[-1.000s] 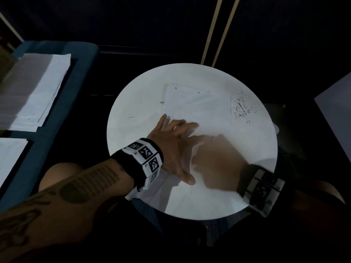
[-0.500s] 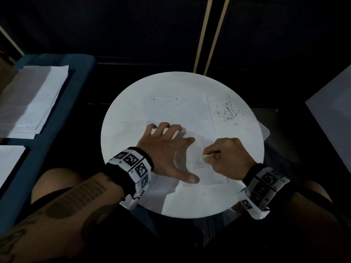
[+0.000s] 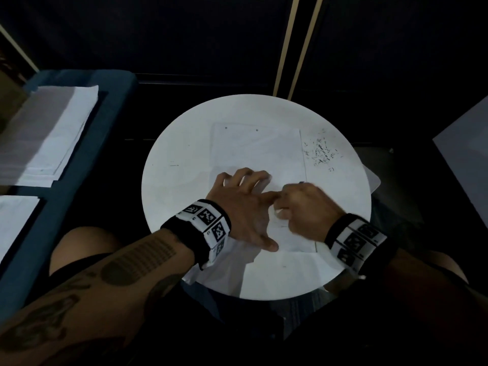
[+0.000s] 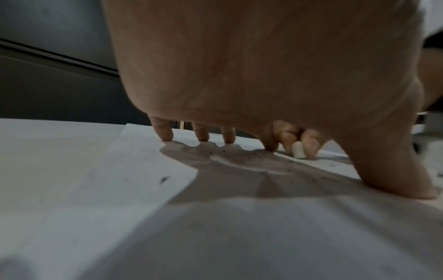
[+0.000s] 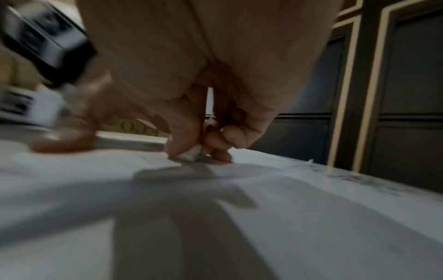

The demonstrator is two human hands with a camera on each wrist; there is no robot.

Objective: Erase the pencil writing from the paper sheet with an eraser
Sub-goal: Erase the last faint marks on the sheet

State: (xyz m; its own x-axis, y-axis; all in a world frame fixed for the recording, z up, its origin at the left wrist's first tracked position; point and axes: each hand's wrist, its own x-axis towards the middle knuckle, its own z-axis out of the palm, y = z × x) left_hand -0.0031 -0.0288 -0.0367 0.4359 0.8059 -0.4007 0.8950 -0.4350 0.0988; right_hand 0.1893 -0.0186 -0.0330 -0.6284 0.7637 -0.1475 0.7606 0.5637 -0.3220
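A white paper sheet (image 3: 253,151) lies on the round white table (image 3: 179,186), its pencil marks too faint to read. My left hand (image 3: 245,204) lies spread on the sheet, with fingertips (image 4: 165,135) and thumb pressing it flat. Just to its right, my right hand (image 3: 301,207) pinches a small white eraser (image 5: 189,154) between thumb and fingers, its tip touching the paper. The left wrist view shows the eraser (image 4: 298,151) upright beyond the left hand's index finger. From the head view the eraser is almost hidden under the right hand.
Dark eraser crumbs (image 3: 320,151) are scattered on the table right of the sheet. A second sheet (image 3: 227,262) hangs over the near edge under my left wrist. Stacks of paper (image 3: 45,133) lie on a blue surface at the left. Dark panels stand behind.
My right hand came in from the lower right, curled on the eraser, and has moved up against the left hand. The left hand's fingers have spread on the sheet.
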